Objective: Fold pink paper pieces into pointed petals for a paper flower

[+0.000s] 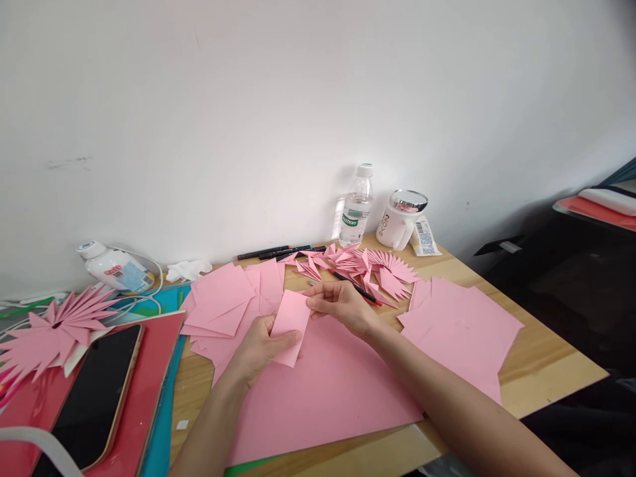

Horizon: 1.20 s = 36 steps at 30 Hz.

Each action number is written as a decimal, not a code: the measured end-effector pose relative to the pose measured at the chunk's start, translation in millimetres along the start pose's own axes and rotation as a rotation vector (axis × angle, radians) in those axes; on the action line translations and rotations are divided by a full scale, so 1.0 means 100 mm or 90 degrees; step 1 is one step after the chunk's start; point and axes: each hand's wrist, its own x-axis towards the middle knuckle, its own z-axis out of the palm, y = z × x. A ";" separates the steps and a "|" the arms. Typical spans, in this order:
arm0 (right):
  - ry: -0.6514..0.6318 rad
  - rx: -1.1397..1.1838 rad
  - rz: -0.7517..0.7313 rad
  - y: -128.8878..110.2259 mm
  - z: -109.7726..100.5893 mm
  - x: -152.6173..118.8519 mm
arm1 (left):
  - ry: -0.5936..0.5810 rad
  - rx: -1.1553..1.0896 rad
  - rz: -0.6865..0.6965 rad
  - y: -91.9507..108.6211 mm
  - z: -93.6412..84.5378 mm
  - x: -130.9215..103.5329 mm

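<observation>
A small pink paper (291,321) is up in the air, over the far left part of a big pink sheet (332,404). It is taller than it is wide, and it tilts a little. The person's left hand (256,348) holds its lower part, with the thumb flat on the front and the other fingers mostly hidden behind. The right hand (345,306) pinches the top right corner between the thumb and the fingers.

The big pink sheet lies flat on the wooden bench (556,374), and a bit of green (248,466) peeks out from under its near edge. To the left is a messy pile of pink papers (221,301). More pink sheets (462,324) lie to the right, close to the right arm.

Just past the right hand are lots of pointy folded pink pieces (390,265), and a black pen (368,295) with a red end lies by them. More dark pens (263,253) lie near the wall (248,119). A clear bottle (355,212) stands there too, next to a white mug (396,222) with a shiny lid.

Far to the left, a black phone (97,397) rests on a red folder (152,377). A spiky pink paper wheel (54,331) sits beside it, and a white bottle (119,270) leans behind.
</observation>
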 end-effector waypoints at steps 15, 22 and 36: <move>-0.030 -0.010 -0.040 0.13 0.09 0.02 | 0.037 -0.013 0.111 -0.04 0.07 0.03; -0.073 -0.080 -0.051 0.12 0.13 0.01 | 0.152 -0.002 0.106 -0.03 0.11 0.05; -0.092 -0.184 0.012 0.14 0.13 -0.01 | 0.254 -0.123 0.141 -0.09 0.07 0.07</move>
